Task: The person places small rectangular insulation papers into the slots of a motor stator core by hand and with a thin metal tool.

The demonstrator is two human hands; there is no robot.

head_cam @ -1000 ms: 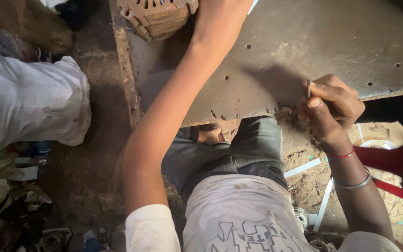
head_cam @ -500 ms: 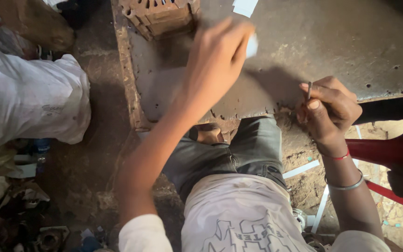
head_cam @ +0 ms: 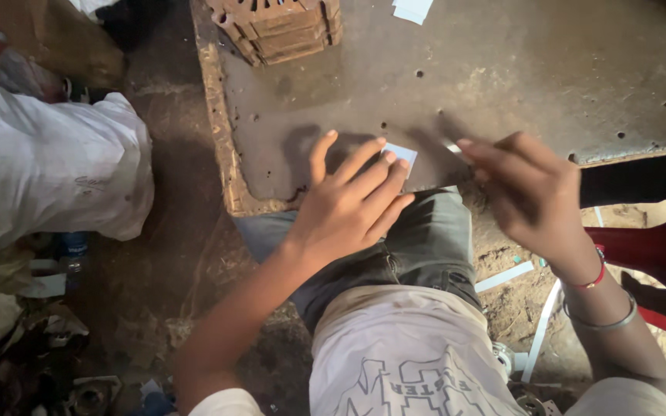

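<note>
View from above of a person sitting at a worn, dark metal table [head_cam: 502, 85] dotted with small holes. The left hand [head_cam: 348, 204] lies flat near the table's front edge, fingers spread and stretched forward, not curled around anything. The tips of the middle fingers press on a small pale square card [head_cam: 401, 156], which lies on the table just at the hand's 1 o'clock. The right hand [head_cam: 529, 189] hovers at 3 o'clock from the card, close beside it. Its thumb and forefinger are pinched together on a thin, pale, pointed sliver [head_cam: 453, 148] that aims toward the card; what it is cannot be told. A red thread and a metal bangle [head_cam: 603, 320] circle the right wrist.

At 12 o'clock, at the table's far edge, stands a brown ribbed block [head_cam: 279, 27], and more pale cards [head_cam: 412, 9] lie at 1 o'clock. At 9 o'clock, on the dirt floor, sits a bulging white sack [head_cam: 40, 169]. The person's grey trousers [head_cam: 418, 239] and a pale printed shirt [head_cam: 410, 354] fill the lower middle.
</note>
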